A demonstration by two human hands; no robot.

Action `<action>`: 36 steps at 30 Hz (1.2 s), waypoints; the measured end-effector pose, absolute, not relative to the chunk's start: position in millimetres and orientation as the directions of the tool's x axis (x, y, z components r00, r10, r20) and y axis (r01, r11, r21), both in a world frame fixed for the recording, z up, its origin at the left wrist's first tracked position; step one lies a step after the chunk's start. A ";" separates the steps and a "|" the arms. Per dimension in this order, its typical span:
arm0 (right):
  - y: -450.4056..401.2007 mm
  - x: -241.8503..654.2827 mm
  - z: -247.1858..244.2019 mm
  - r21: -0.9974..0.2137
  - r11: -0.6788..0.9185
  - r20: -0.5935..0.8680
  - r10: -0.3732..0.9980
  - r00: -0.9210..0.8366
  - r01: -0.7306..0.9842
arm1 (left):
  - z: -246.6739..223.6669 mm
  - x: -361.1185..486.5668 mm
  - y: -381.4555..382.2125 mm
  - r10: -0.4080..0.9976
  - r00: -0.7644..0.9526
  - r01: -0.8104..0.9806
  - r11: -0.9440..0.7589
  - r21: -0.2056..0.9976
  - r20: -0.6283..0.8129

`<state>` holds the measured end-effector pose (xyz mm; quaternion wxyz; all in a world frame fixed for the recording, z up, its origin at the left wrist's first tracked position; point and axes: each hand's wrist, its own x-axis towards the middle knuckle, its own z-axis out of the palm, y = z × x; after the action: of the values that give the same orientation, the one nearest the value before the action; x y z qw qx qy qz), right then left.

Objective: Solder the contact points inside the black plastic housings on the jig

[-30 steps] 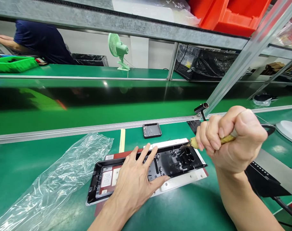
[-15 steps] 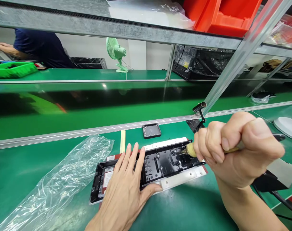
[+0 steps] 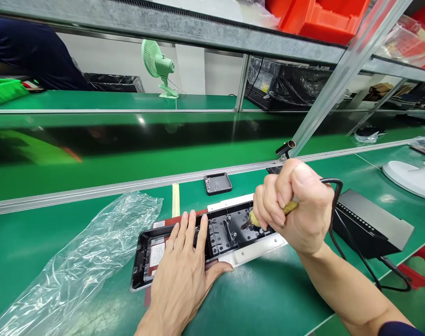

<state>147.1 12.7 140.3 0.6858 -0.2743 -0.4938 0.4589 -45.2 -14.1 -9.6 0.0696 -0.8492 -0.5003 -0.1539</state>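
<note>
A long black plastic housing (image 3: 217,229) lies face up, its inner posts and ribs showing, between white strips (image 3: 261,250) of a holder on the green bench. My left hand (image 3: 184,259) rests flat across the housing's left part, fingers spread. In a closed fist, my right hand (image 3: 292,205) grips a yellow-handled tool (image 3: 255,218) with a black cable. The tool's dark tip points down into the middle of the housing; whether it touches is unclear. A small black tray (image 3: 218,184) with tiny metal parts sits behind the housing.
Clear plastic film (image 3: 89,256) lies at left, beside yellow tape (image 3: 176,200). A black-and-grey box (image 3: 376,224) with cables stands at right. A metal post (image 3: 324,98) and shelf (image 3: 198,35) rise beyond. Across the bench are a green fan (image 3: 158,65) and a person's dark sleeve.
My right hand and the tool have moved left along the housing. My left hand stays on the housing. The view has shifted, showing more of the box at right.
</note>
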 end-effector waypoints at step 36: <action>13.8 169.3 138.7 -0.847 0.513 0.490 0.855 0.170 -0.138 | -9.8 -48.7 -14.1 0.833 0.465 0.869 -0.495 0.029 0.299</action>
<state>169.3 13.8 138.7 0.6872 -0.3359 -0.5334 0.3612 -48.7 -14.1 -9.8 0.0635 -0.8534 -0.4986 -0.1382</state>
